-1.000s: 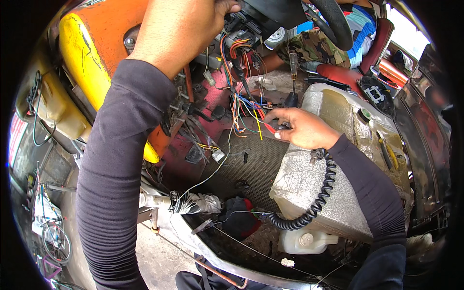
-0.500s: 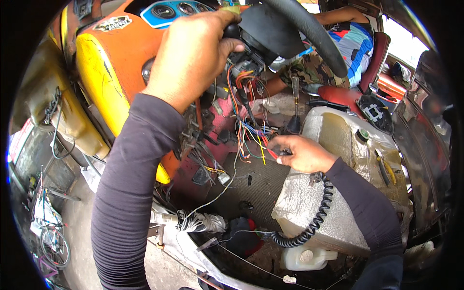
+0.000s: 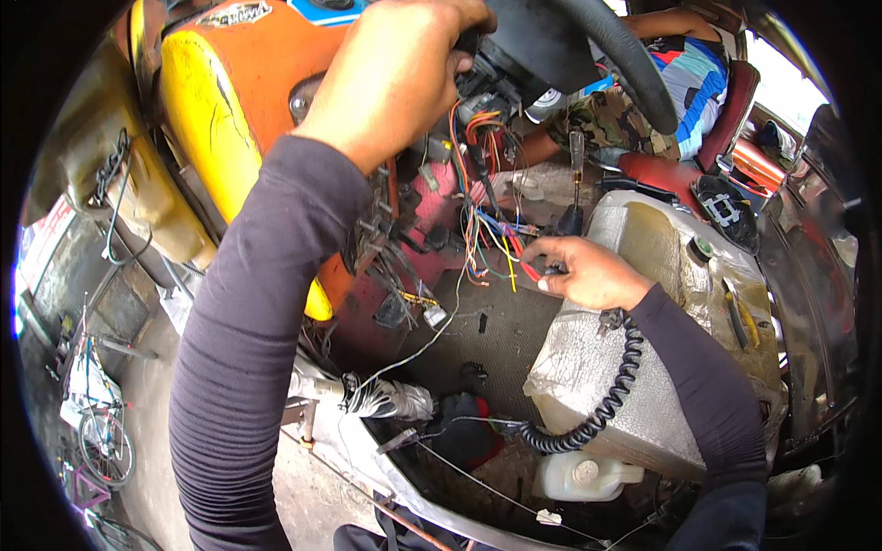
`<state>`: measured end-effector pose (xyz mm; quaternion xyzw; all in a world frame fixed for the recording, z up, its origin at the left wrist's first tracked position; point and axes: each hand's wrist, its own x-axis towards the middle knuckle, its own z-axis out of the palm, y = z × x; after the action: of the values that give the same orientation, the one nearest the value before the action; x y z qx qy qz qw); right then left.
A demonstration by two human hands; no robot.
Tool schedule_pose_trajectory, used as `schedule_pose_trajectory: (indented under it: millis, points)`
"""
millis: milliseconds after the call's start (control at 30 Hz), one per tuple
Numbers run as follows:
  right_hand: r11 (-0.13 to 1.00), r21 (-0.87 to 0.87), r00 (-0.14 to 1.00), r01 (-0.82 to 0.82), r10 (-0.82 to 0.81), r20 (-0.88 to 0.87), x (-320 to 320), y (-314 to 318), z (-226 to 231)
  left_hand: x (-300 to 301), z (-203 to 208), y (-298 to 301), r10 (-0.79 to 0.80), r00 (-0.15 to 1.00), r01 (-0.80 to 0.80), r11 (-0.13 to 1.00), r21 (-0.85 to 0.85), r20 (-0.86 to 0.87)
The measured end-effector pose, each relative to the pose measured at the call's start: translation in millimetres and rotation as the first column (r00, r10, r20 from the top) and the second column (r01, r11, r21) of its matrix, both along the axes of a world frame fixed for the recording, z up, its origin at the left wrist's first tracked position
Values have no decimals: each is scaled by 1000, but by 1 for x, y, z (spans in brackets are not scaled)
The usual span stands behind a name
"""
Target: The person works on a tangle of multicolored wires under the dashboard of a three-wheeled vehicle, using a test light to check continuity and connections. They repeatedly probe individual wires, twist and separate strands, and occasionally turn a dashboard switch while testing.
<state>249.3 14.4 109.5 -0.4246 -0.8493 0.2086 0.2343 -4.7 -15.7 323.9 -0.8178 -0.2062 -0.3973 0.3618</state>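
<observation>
My left hand (image 3: 400,78) reaches up to the steering column, its fingers wrapped round a black knob (image 3: 470,41) below the black steering wheel (image 3: 634,78). Beneath the column hangs a bundle of loose coloured wires (image 3: 491,225) with bare ends. My right hand (image 3: 593,274) is closed at the lower end of this bundle. Pinched in its fingertips is a slim red piece (image 3: 530,269) with a dark part, mostly hidden by the fingers. A black coiled cord (image 3: 611,413) hangs just below my right wrist and curves down over the silver-covered box.
A silver-covered engine box (image 3: 588,358) stands at right, with yellow-handled pliers (image 3: 749,321) on it. A gear lever (image 3: 575,174) rises behind. Another person (image 3: 689,83) sits at far right. A white plastic container (image 3: 588,476) lies low. A thin wire (image 3: 487,491) crosses the doorway.
The view has tipped slightly, so the dashboard gauges slide toward the upper edge and the floor things shift right. Both hands keep their grips at the column and the wires.
</observation>
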Motion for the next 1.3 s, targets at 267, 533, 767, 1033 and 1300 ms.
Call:
schedule_pose_trajectory:
  millis: [267,533,767,1033,1300]
  points:
    - [1000,9,1000,7,-7,2,-1,0,2,-3,-17,-8,-91,990,90,996,18,112]
    - [931,-323,980,-170,126,-154,-19,-37,49,-16,-178,-42,189,674,278,831,-483,714]
    - [894,-432,930,-120,-51,-364,-58,-35,39,-13,-237,6,384,719,374,488,-788,579]
    - [833,-493,881,-250,-16,-473,-58,-28,41,-13,-234,-10,279,689,438,574,-692,668]
    - [824,-475,855,-308,21,-519,-57,-27,39,-11,-236,-13,255,713,400,616,-678,653]
